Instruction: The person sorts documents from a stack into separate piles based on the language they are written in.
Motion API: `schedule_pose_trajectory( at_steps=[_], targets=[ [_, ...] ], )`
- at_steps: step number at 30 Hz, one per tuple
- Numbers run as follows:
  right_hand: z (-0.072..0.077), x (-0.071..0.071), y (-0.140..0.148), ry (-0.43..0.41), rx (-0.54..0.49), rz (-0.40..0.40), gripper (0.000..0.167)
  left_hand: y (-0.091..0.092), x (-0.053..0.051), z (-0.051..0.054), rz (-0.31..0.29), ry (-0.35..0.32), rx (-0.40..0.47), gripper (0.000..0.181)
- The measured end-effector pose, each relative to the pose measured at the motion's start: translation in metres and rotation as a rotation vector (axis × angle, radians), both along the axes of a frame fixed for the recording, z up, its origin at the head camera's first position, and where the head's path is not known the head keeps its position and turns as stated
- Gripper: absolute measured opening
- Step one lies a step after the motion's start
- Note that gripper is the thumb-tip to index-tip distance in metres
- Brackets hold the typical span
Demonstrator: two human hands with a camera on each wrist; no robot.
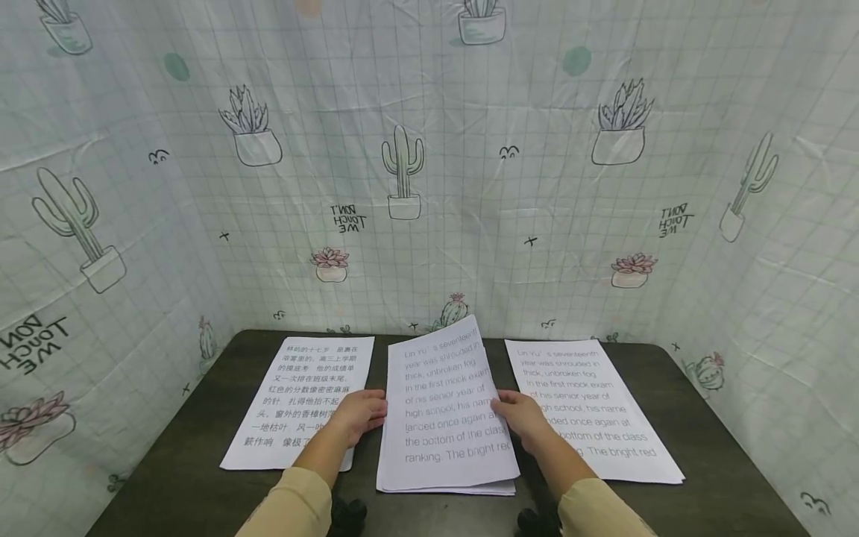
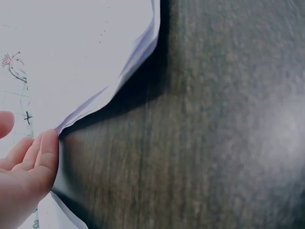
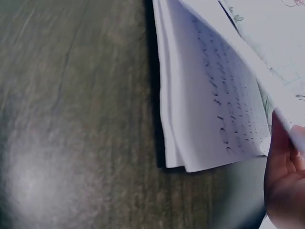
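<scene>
Head view: the right hand (image 1: 525, 421) pinches the raised top sheet (image 1: 443, 410) by its right edge; the left hand (image 1: 361, 415), fingers relaxed, touches the left edge. Beneath is the middle stack (image 1: 498, 489), between the left page (image 1: 291, 406) and right page (image 1: 611, 418). Light, floppy paper probably creases easily; grip margins gently.

The middle paper stack (image 1: 446, 410) is white with grey English print, as is the right stack (image 1: 590, 410); the left stack (image 1: 302, 403) is white with Chinese characters. The surface (image 1: 208, 418) is dark brown, streaky-grained. Pale grid-lined cloth (image 1: 470, 179) carries green cacti, pink succulents, mint dots. Sleeves (image 1: 291, 503) are beige.
</scene>
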State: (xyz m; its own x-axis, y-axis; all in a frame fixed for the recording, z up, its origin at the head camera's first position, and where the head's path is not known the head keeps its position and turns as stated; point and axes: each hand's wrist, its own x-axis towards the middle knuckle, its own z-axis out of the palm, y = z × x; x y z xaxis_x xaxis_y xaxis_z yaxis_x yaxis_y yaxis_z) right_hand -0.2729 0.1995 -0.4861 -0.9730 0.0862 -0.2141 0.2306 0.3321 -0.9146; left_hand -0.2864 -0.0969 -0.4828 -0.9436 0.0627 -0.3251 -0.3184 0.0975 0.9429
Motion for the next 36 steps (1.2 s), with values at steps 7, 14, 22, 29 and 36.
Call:
schedule_pose_trajectory(
  at_steps=[7,14,22,29,36],
  targets=[
    [0.003,0.000,0.002,-0.022,-0.054,0.009,0.044,0.000,-0.001,0.001,0.004,-0.002,-0.009,0.051],
    [0.002,-0.002,0.005,-0.038,-0.144,0.009,0.046,0.003,-0.004,-0.001,0.018,0.006,-0.051,0.049],
    [-0.001,-0.005,0.007,-0.054,-0.198,0.008,0.047,0.010,-0.002,0.004,0.037,0.199,-0.237,0.043],
    [0.000,-0.001,0.005,-0.051,-0.209,0.008,0.045,0.013,-0.001,0.006,0.086,0.242,-0.230,0.042],
    [0.000,0.000,0.004,-0.056,-0.225,0.008,0.045,0.015,-0.002,0.004,0.013,0.143,-0.114,0.048]
  ],
)
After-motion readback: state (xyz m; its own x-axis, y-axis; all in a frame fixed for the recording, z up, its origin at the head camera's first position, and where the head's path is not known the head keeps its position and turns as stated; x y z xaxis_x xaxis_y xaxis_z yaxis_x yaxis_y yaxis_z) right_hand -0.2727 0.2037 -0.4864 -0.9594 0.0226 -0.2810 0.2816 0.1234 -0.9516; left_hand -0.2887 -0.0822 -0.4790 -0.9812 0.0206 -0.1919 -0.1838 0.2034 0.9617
